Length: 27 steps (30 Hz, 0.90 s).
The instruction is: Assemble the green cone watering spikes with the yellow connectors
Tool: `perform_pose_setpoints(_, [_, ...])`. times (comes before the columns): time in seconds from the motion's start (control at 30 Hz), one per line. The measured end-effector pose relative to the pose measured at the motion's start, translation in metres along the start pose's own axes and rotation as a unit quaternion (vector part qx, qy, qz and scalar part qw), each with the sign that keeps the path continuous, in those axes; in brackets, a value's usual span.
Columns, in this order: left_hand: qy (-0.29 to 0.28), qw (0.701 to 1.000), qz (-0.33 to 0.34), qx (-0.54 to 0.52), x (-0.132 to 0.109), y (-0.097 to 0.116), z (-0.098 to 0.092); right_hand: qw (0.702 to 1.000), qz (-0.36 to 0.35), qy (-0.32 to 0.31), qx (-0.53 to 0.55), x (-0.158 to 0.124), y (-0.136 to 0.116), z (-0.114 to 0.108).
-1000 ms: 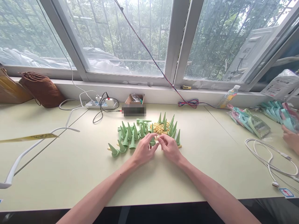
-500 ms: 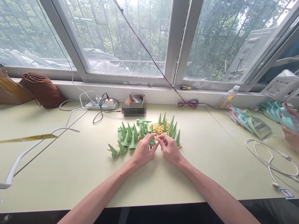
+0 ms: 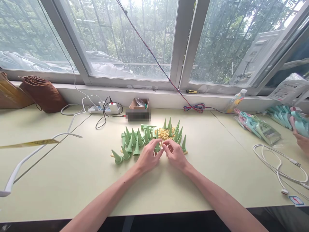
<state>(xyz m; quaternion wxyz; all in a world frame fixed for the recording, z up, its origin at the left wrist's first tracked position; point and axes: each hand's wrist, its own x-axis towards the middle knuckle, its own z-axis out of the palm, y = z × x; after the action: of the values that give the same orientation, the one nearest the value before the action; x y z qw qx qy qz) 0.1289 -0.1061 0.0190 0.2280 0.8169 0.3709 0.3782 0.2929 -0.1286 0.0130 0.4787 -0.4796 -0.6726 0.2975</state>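
My left hand [image 3: 150, 155] is curled, with a green plastic cone [image 3: 157, 149] showing in the curve between its thumb and forefinger. The cone stands upright, partly hidden by the forefinger. Close against it, my right hand [image 3: 175, 152] pinches a small yellow piece [image 3: 161, 144], and the fingertips of both hands nearly meet there. Many matching green cones [image 3: 136, 149] stand or lie to the left. A heap of small yellow pieces [image 3: 164, 133] lies just beyond my hands, with more green cones [image 3: 184, 143] along its right side.
A power strip [image 3: 93, 109] and an open cardboard box [image 3: 139, 103] are near the window. Bundled wire [image 3: 194, 107], a bottle [image 3: 237, 101] and bagged pastel items [image 3: 257, 126] lie at back right. A white cable [image 3: 277, 161] is coiled on the right. Another person's hand [image 3: 302, 141] is at the right edge.
The view has shifted very slightly. Both hands keep almost the same position, and the cones and yellow heap have not moved.
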Motion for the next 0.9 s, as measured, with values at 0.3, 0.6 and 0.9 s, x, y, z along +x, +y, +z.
perform_pose_setpoints(0.3, [0.005,1.0,0.006,0.002,-0.0005,-0.0006,0.0011,1.0,-0.001,0.001,-0.006,0.0004,-0.0003,0.0007])
perform_pose_setpoints(0.6, [0.0,1.0,0.002,0.004,-0.0003,-0.0001,0.0011,1.0,-0.003,0.002,-0.005,-0.0002,-0.0008,-0.0001])
perform_pose_setpoints(0.9, [0.007,1.0,0.005,0.003,-0.0002,-0.0001,0.0013,1.0,-0.005,0.006,-0.009,-0.0002,-0.0021,0.0001])
